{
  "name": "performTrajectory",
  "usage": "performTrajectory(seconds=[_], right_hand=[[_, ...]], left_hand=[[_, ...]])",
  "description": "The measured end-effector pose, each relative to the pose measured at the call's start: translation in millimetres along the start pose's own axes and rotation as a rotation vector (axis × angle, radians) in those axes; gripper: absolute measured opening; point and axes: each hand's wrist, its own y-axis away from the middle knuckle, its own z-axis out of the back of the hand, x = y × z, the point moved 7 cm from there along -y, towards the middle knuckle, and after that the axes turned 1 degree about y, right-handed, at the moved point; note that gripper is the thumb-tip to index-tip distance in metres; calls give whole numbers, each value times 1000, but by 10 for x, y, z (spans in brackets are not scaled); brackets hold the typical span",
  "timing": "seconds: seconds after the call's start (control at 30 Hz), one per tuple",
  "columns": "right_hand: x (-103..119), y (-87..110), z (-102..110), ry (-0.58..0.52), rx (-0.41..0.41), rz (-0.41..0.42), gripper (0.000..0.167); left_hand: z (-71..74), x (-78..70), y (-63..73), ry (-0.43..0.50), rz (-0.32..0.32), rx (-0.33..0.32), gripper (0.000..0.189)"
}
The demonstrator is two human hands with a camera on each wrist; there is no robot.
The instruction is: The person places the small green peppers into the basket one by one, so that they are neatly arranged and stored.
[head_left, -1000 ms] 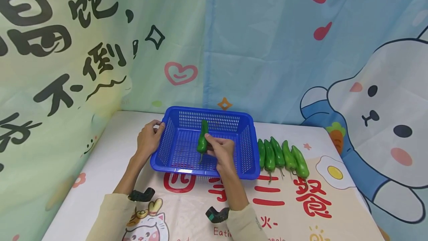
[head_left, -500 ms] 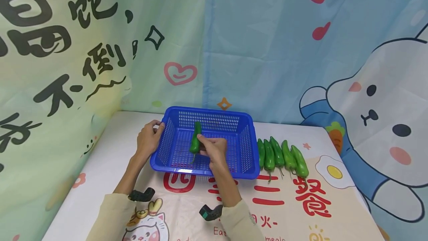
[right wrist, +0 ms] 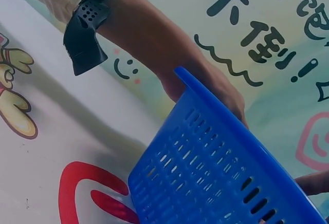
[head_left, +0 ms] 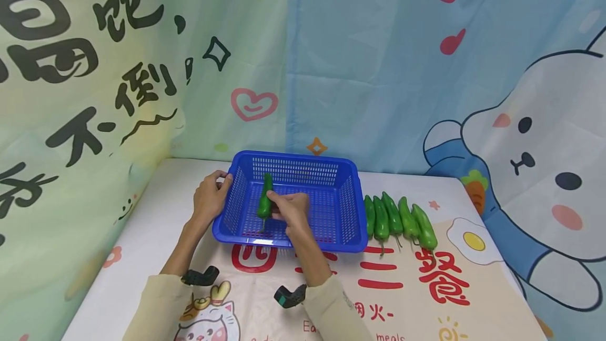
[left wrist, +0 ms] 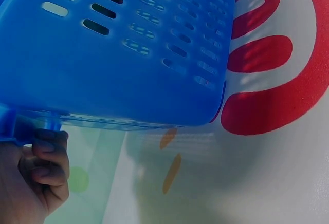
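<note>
A blue plastic basket (head_left: 352,183) with slotted walls stands on the table. My left hand (head_left: 209,196) grips its left rim; the left wrist view shows the fingers (left wrist: 51,154) curled up at the rim. Between thumb and fingers, my right hand (head_left: 292,212) pinches a green chili pepper (head_left: 264,201) over the left half of the basket. The pepper points away from me, its thin stem toward me. In the right wrist view the basket wall (right wrist: 190,157) hides most of the right hand and the pepper.
Several green chili peppers (head_left: 391,220) lie side by side just right of the basket. The printed tablecloth (head_left: 402,309) reaches back to a hanging cartoon curtain (head_left: 360,93). Each wrist wears a black camera mount (head_left: 201,276).
My right hand has carried the chili pepper leftward above the basket, toward its left side. The left hand stays at the rim, and the peppers on the table have not moved.
</note>
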Motion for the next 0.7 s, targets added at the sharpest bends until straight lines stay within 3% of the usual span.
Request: performTrajectory(seconds=[0.7], right_hand=[[2,-29,-275,81,12,-41,27]], left_hand=[[2,6,1,11,-11,5,43]])
